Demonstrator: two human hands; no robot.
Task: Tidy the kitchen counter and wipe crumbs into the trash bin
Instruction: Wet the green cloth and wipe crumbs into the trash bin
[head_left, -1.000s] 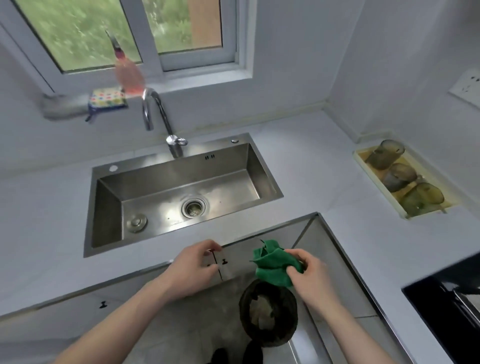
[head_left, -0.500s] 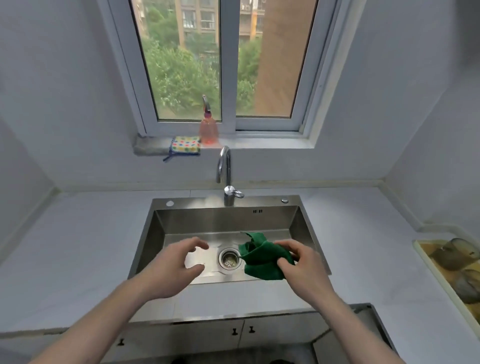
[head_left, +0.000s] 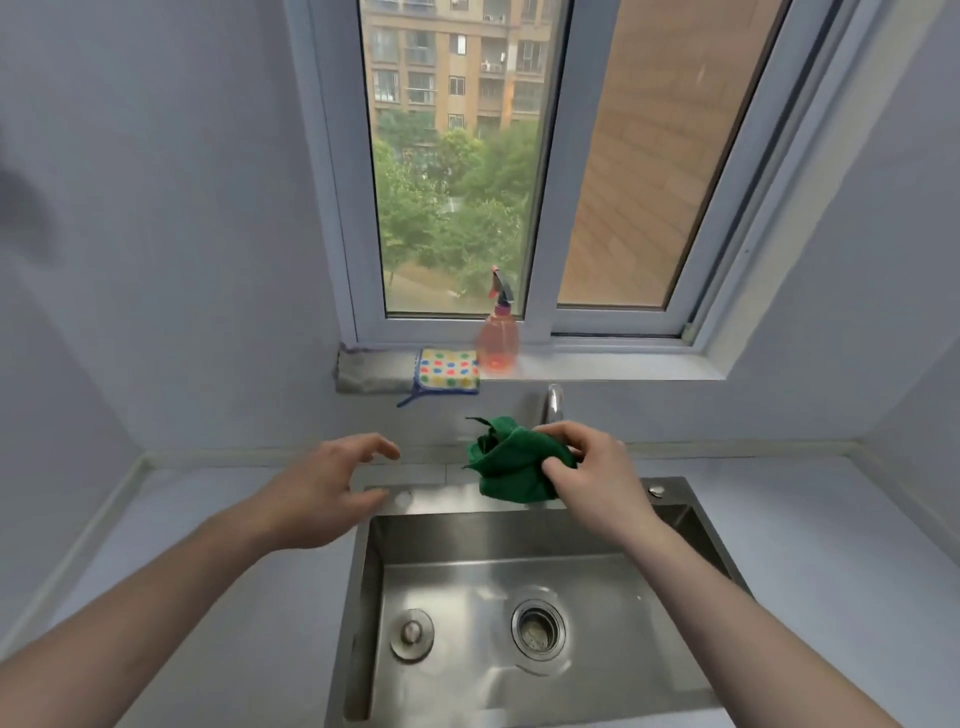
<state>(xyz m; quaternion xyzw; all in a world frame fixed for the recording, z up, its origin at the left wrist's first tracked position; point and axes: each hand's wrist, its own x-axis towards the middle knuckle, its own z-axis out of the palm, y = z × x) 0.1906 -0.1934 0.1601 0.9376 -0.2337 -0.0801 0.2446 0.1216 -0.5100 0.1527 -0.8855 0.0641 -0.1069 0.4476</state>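
Steel sink (head_left: 363, 597) nearest, basin bare but for drain and plug. Above its back rim, right hand (head_left: 592, 478) clamped round bunched green cloth (head_left: 511, 462), cloth held aloft just in front of tap (head_left: 553, 402). Left hand (head_left: 324, 483) hovering alongside, fingers spread, gripping nothing. Pale counter (head_left: 779, 519) either side. Beyond, on sill: spotted sponge (head_left: 449, 369), orange spray bottle (head_left: 497, 340). Likely next: rinsing or stowing cloth; best unbunched first, kept over basin against drips.

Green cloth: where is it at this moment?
In the head view the green cloth sits bunched in the right hand, held above the back rim of the sink, just in front of the tap.
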